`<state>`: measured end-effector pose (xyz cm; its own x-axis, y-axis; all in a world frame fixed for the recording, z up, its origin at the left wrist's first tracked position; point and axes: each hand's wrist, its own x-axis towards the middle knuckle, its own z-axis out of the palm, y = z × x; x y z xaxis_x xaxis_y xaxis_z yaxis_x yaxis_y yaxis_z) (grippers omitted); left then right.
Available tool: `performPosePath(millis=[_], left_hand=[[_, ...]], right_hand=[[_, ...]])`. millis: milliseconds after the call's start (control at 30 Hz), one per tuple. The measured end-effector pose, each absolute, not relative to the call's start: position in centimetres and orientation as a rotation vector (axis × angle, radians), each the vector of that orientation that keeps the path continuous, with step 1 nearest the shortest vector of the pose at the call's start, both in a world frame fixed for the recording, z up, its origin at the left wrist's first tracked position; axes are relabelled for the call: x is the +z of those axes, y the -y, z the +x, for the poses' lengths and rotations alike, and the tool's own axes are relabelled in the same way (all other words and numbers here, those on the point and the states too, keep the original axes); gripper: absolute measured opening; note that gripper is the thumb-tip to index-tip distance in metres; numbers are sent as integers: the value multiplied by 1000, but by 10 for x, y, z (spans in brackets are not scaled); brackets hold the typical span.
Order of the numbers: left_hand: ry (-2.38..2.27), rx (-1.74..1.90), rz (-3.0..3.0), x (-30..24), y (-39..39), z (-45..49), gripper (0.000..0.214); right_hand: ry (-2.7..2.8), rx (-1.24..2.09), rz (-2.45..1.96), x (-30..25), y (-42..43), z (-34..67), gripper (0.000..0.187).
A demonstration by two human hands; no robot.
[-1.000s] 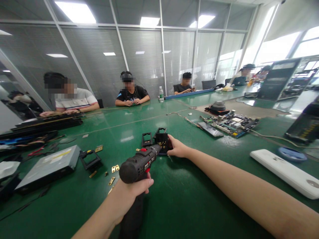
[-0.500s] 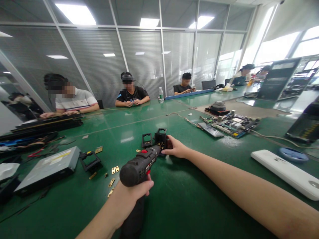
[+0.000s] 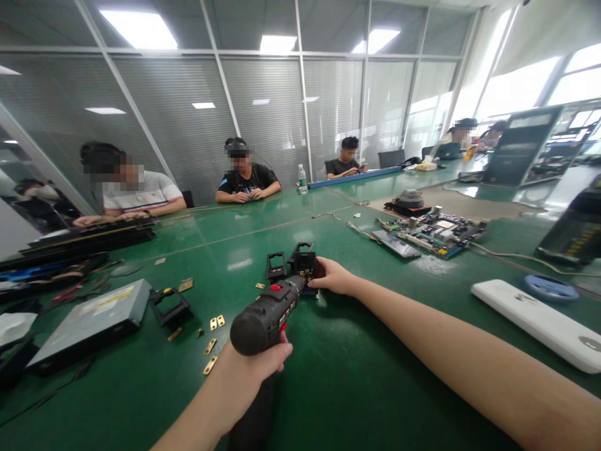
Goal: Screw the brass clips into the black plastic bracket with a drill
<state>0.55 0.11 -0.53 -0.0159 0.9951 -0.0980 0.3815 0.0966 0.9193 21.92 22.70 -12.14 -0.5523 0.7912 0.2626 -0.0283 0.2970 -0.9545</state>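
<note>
My left hand (image 3: 256, 373) is wrapped round the grip of a black cordless drill (image 3: 263, 319) with red details. The drill's front end points away from me, at a small black plastic frame (image 3: 306, 266) with brass-coloured parts inside. My right hand (image 3: 331, 277) grips that frame from its right side, fingers closed on its edge. Whether the drill's bit touches a screw is hidden. Another black frame (image 3: 276, 266) stands just left of the held one. Several small brass plates (image 3: 210, 346) lie on the green table left of the drill.
A metal optical drive (image 3: 94, 322) and a further black frame (image 3: 171, 308) lie on the left. At right are a circuit board (image 3: 444, 232), a white oblong case (image 3: 530, 322) and a blue round object (image 3: 550, 288). Several people sit across the table (image 3: 375, 388).
The drill and my left hand have shifted slightly right. The held frame has turned a little, showing more of its inside. My right hand keeps its hold.
</note>
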Motion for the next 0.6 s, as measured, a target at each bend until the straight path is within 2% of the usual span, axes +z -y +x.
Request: performPosePath(millis=[500, 600], left_hand=[[-1540, 853, 1398, -6, -2, 7, 12], [-1560, 869, 1426, -5, 0, 8, 19]], right_hand=[[1807, 1318, -760, -116, -221, 217, 39], [1815, 1295, -788, -116, -220, 217, 39]])
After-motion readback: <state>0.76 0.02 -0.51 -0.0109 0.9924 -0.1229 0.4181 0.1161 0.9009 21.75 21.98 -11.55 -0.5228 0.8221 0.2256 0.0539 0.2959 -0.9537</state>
